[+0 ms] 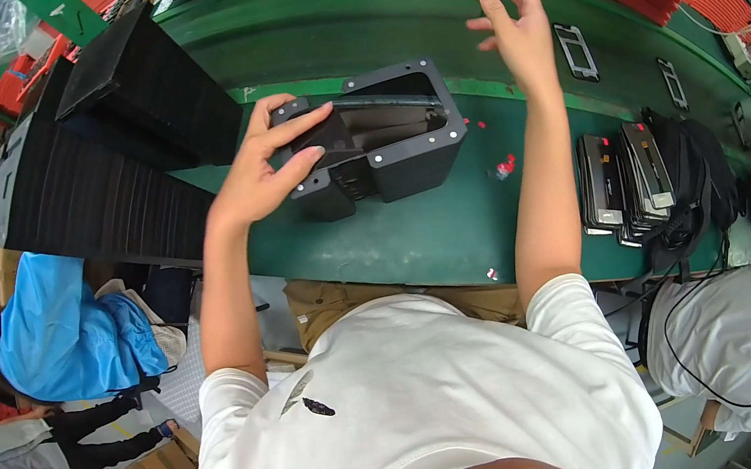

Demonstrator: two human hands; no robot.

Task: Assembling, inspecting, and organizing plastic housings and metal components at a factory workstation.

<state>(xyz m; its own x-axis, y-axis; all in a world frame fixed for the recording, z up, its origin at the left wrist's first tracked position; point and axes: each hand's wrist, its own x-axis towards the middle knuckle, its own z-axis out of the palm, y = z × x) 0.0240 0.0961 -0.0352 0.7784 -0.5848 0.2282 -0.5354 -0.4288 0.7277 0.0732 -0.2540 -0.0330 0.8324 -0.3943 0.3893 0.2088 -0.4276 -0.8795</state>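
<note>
Glossy grn tbl [398, 249]; matte box [424, 166].

No lettering legible, perhaps through fisheye blur.

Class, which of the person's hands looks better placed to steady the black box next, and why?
Probably the left hand: it touches the black box at its left end, whereas the right hand is raised apart from it.

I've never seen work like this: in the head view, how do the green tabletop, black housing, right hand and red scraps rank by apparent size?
1. Green tabletop
2. Black housing
3. Right hand
4. Red scraps

Apparent size only; nearness to the camera may enlarge the hand.
</note>
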